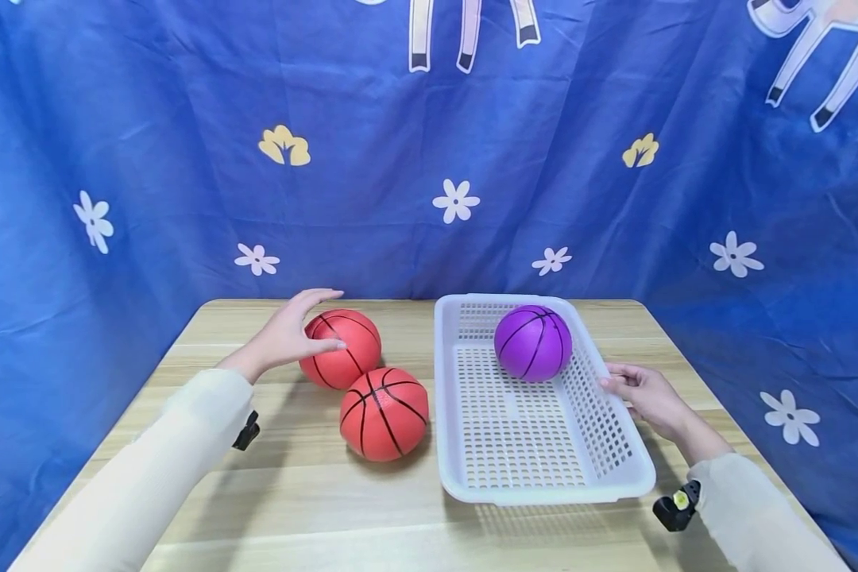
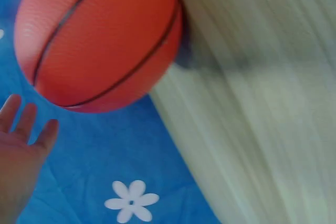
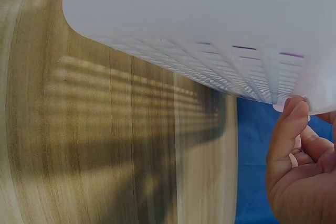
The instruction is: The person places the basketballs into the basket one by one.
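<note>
My left hand (image 1: 283,337) is at the farther red basketball (image 1: 353,361), thumb and fingers spread apart around its left side. In the left wrist view the fingers (image 2: 46,137) show a gap to that ball (image 2: 100,40). A second red basketball (image 1: 384,415) sits just in front of it, nearer me. On the right is a white perforated plastic basket (image 1: 543,496) with a purple basketball (image 1: 534,343) inside, toward its far end. My right hand (image 1: 651,400) pinches the basket's right rim between thumb and fingers; the right wrist view shows this hand (image 3: 302,171) at the basket wall (image 3: 199,9).
All of this is on a light wooden table (image 1: 314,508). A blue patterned curtain (image 1: 372,159) hangs behind the table and along both sides. The basket's slotted shadow (image 3: 126,103) falls on the wood beneath it.
</note>
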Demonstrator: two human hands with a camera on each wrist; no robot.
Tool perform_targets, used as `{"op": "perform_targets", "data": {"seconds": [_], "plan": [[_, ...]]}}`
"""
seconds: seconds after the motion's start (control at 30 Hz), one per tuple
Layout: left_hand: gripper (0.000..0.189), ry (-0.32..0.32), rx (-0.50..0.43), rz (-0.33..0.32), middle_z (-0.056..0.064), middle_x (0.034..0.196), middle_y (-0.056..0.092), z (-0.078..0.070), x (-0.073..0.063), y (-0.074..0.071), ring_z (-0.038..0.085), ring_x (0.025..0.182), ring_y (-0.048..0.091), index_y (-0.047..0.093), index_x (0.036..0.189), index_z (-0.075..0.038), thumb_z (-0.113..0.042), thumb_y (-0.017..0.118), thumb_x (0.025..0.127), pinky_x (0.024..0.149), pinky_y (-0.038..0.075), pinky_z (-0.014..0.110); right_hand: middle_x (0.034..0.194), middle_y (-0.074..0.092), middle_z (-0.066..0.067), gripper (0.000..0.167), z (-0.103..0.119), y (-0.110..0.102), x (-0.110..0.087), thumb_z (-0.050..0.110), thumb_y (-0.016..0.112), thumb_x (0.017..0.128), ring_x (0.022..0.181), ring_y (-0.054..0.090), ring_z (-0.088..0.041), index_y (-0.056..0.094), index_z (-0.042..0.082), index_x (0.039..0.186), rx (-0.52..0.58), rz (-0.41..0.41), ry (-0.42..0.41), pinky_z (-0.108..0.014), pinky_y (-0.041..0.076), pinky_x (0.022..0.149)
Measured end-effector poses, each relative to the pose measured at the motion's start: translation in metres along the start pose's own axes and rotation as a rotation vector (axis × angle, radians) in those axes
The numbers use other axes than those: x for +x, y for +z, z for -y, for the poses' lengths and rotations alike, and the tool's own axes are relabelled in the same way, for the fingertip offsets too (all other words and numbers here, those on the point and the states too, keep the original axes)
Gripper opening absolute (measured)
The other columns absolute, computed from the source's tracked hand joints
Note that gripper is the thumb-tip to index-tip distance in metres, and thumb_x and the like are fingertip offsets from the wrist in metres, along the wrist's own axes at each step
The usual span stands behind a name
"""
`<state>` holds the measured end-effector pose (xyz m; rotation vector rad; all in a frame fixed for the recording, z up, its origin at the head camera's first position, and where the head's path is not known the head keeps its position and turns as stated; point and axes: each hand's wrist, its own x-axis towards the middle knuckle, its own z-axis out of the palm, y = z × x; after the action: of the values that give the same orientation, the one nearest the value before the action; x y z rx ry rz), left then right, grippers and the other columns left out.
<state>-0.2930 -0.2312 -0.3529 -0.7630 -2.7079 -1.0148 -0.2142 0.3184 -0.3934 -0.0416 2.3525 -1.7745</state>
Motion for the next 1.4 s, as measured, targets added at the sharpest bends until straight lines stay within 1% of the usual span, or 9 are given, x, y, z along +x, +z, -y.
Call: {"op": "perform_targets", "data": {"seconds": [0.17, 0.33, 0.47, 0.83, 0.97, 1.07, 1.2, 1.4], "plan": [[0.084, -0.033, -0.002, -0.003, 0.018, 0.143, 0.036, 0.012, -0.007, 0.003, 0.039, 0.133, 0.029, 0.042, 0.142, -0.008, -0.032, 0.084, 0.073, 0.1, 0.027, 0.066, 0.116, 0.057, -0.025, 0.059, 0.0, 0.0, 0.0, 0.016, 0.057, 0.097, 0.092, 0.066, -0.024, 0.031, -0.014, 0.14, 0.008, 0.007, -0.002, -0.04, 0.056, 0.074], [0.089, -0.058, -0.006, -0.007, 0.021, 0.141, 0.037, 0.026, -0.014, 0.01, 0.041, 0.131, 0.031, 0.042, 0.142, -0.008, -0.034, 0.085, 0.07, 0.099, 0.028, 0.067, 0.117, 0.057, -0.025, 0.06, 0.0, -0.001, -0.001, 0.017, 0.057, 0.097, 0.092, 0.066, -0.025, 0.03, -0.014, 0.14, 0.008, 0.011, -0.003, -0.04, 0.056, 0.074], [0.092, -0.081, -0.019, -0.009, 0.023, 0.14, 0.036, 0.032, -0.019, 0.015, 0.043, 0.129, 0.032, 0.039, 0.143, -0.007, -0.033, 0.086, 0.069, 0.097, 0.031, 0.067, 0.117, 0.057, -0.025, 0.06, 0.001, -0.001, -0.001, 0.017, 0.057, 0.097, 0.093, 0.065, -0.024, 0.03, -0.013, 0.141, 0.011, 0.013, -0.002, -0.039, 0.056, 0.074], [0.099, -0.103, -0.087, -0.037, 0.025, 0.14, 0.035, 0.041, -0.025, 0.023, 0.046, 0.123, 0.038, 0.035, 0.146, -0.013, -0.028, 0.089, 0.065, 0.09, 0.04, 0.065, 0.113, 0.059, -0.021, 0.061, 0.001, -0.001, -0.001, 0.017, 0.058, 0.096, 0.091, 0.066, -0.023, 0.03, -0.014, 0.14, 0.026, 0.01, -0.005, -0.038, 0.056, 0.074], [0.098, -0.127, -0.097, -0.048, 0.022, 0.139, 0.038, 0.044, -0.025, 0.023, 0.043, 0.12, 0.042, 0.037, 0.146, -0.015, -0.028, 0.09, 0.064, 0.088, 0.044, 0.062, 0.115, 0.058, -0.022, 0.061, 0.001, -0.002, -0.002, 0.017, 0.058, 0.096, 0.092, 0.066, -0.023, 0.029, -0.014, 0.141, 0.027, 0.013, -0.005, -0.038, 0.056, 0.074], [0.097, -0.129, -0.097, -0.051, 0.021, 0.137, 0.04, 0.045, -0.023, 0.023, 0.04, 0.118, 0.043, 0.038, 0.145, -0.015, -0.029, 0.09, 0.064, 0.086, 0.046, 0.06, 0.117, 0.057, -0.025, 0.061, 0.001, -0.002, -0.002, 0.017, 0.058, 0.097, 0.092, 0.066, -0.024, 0.029, -0.014, 0.141, 0.019, 0.013, -0.008, -0.039, 0.056, 0.074], [0.096, -0.116, -0.084, -0.053, 0.02, 0.135, 0.043, 0.046, -0.022, 0.022, 0.039, 0.117, 0.043, 0.04, 0.144, -0.014, -0.03, 0.09, 0.064, 0.084, 0.046, 0.06, 0.118, 0.057, -0.027, 0.06, 0.0, -0.002, -0.003, 0.017, 0.058, 0.097, 0.093, 0.066, -0.025, 0.03, -0.014, 0.141, 0.013, 0.011, -0.008, -0.039, 0.056, 0.074], [0.094, -0.129, -0.099, -0.066, 0.019, 0.135, 0.044, 0.047, -0.023, 0.018, 0.039, 0.117, 0.043, 0.041, 0.143, -0.015, -0.031, 0.089, 0.064, 0.085, 0.045, 0.061, 0.118, 0.057, -0.026, 0.061, -0.002, -0.002, -0.002, 0.018, 0.058, 0.097, 0.093, 0.065, -0.025, 0.03, -0.014, 0.14, 0.02, 0.019, -0.007, -0.039, 0.056, 0.075]]}}
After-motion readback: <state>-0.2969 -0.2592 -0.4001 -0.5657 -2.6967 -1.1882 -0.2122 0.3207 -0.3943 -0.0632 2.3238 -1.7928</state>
